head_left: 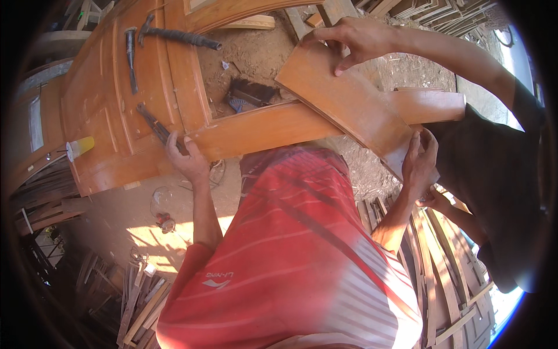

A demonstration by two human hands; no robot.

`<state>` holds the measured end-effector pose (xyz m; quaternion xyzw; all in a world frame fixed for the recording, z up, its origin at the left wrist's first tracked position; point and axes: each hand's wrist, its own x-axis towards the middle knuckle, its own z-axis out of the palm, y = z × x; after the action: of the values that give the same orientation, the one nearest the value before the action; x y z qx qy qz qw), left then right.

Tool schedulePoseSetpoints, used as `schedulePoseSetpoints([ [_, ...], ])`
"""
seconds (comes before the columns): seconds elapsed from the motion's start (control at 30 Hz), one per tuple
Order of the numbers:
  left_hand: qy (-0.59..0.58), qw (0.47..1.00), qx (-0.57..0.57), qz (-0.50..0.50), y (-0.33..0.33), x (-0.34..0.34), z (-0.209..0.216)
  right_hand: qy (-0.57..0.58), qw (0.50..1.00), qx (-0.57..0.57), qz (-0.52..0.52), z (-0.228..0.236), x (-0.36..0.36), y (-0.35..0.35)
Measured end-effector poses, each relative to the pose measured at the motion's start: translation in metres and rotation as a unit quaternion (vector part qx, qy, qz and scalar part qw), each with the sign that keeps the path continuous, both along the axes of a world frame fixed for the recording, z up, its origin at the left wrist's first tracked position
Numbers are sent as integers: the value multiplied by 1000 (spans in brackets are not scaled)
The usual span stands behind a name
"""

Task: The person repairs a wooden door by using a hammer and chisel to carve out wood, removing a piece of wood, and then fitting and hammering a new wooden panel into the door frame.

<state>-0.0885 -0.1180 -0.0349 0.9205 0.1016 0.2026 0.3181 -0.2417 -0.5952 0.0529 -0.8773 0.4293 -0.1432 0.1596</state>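
My left hand [189, 160] is closed round the handles of a pair of pincers [152, 123], whose jaws lie over an orange-brown panelled wooden door [93, 131]. On the right, my right hand [419, 161] grips the near end of a flat varnished board [349, 96]. That board slants across the door's long rail [261, 128], and its far end is held by a co-worker's hand [357, 42]. The co-worker's other hand [437, 200] is just below my right hand; what it touches is unclear.
On the door lie a claw hammer [180, 38] and a chisel [131, 61]. A yellow-and-white cup-like object [80, 148] is at its left edge. A dark brush-like thing [250, 96] shows through the door's opening. Wood strips [442, 262] are stacked at lower right. The co-worker [488, 168] stands close.
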Motion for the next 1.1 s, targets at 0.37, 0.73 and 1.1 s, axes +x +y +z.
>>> schedulePoseSetpoints([
  [0.37,102,919,-294,-242,-183,40,19,8,995,63,71,-22,16,-15],
  [0.73,121,871,-290,-378,-195,74,26,78,987,89,106,-29,15,-23],
  [1.1,194,830,-428,-301,-185,61,-6,207,974,20,95,-20,35,-7],
])
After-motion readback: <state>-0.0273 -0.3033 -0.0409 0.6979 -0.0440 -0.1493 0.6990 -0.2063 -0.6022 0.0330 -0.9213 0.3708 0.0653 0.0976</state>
